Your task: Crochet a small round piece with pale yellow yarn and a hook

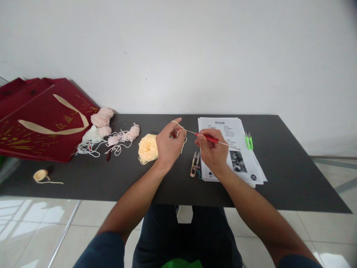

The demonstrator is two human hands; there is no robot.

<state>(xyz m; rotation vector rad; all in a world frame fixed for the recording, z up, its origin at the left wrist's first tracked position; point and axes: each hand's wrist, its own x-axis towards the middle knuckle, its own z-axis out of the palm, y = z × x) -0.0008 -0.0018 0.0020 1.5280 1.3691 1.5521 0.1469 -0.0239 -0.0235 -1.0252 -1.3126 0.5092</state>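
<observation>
Seen from the head camera, above a matte black table (pixel 279 167), a person's right hand (pixel 213 147) grips a slim, red-handled metal hook (pixel 208 137), its tip near a soft, pale-yellow yarn strand (pixel 184 130) looped over the curled fingers of the left hand (pixel 170 143), just beside a round yellow yarn ball (pixel 148 148). The hook should prove light and stiff, best held by its handle; the limp strand would likely slip unless pinched.
</observation>
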